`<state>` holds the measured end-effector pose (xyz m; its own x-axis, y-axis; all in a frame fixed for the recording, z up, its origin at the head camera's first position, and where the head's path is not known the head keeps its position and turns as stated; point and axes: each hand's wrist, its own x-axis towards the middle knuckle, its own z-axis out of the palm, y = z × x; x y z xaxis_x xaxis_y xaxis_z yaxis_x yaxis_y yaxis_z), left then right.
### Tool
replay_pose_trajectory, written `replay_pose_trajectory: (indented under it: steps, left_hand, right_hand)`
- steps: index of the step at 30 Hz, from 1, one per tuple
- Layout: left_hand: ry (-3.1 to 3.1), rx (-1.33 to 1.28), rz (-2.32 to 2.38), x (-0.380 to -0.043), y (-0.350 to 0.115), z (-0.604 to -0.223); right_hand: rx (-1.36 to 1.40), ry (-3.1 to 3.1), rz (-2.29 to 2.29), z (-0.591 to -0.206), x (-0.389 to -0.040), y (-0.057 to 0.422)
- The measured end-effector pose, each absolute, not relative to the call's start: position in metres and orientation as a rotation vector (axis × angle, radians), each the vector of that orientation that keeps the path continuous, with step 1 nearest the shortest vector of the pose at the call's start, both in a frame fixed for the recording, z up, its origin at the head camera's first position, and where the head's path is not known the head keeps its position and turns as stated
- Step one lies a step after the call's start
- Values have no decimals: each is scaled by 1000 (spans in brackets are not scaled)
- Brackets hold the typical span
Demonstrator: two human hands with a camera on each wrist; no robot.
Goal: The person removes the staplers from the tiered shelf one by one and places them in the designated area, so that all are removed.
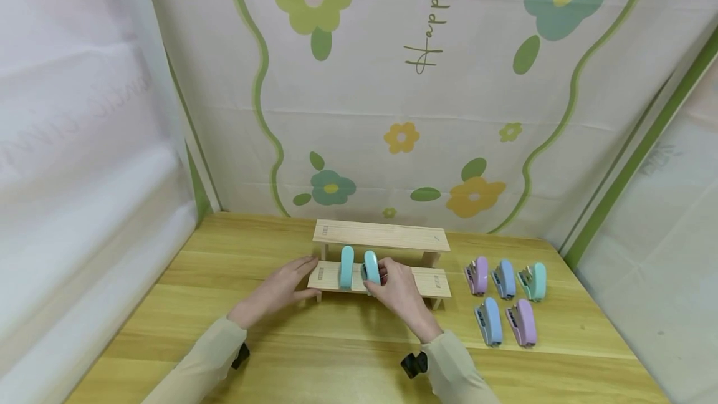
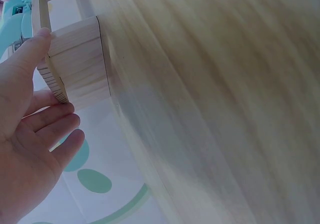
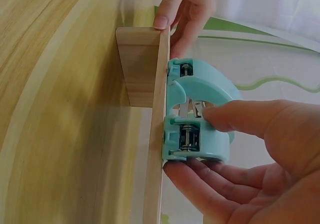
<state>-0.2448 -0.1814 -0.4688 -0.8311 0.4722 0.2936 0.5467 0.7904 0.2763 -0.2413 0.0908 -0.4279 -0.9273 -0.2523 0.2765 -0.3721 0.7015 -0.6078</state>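
My right hand [image 1: 399, 292] holds a teal stapler [image 1: 371, 270] on the lower board of a wooden two-step rack [image 1: 422, 280], thumb on one side and fingers on the other. Right beside it, to the left, another teal stapler [image 1: 347, 267] stands on the same board. The right wrist view shows the metal spring of the held stapler [image 3: 210, 143] facing the camera, its base against the board. My left hand [image 1: 280, 288] grips the left end of the lower board, with the thumb [image 2: 35, 49] at its front edge and the fingers around the end.
To the right of the rack, several staplers lie on the wooden table [image 1: 336, 360] in two rows, among them a purple one [image 1: 477, 275], a blue one [image 1: 490, 322] and a teal one [image 1: 534, 282]. The upper board [image 1: 381, 235] stands behind. A flowered cloth [image 1: 359, 92] hangs beyond.
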Motion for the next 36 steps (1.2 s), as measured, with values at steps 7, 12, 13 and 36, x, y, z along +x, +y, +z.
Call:
replay_pose_trajectory:
  steps: [7,12,13,36]
  left_hand:
    - [-2775,-805,-523,-244,-181,-468]
    - [-2787,-806,-532,-246,-180,-469]
    - [-2787,-806,-532,-246,-180,-469]
    - [-2789,-796,-544,-245,-181,-469]
  right_hand:
    - [499,-2740,1048,-429,-242,91]
    - [503,-2731,1033,-429,-243,91]
    - [500,-2730,1031,-429,-243,91]
    - [417,-2718,1062,-424,-242,102]
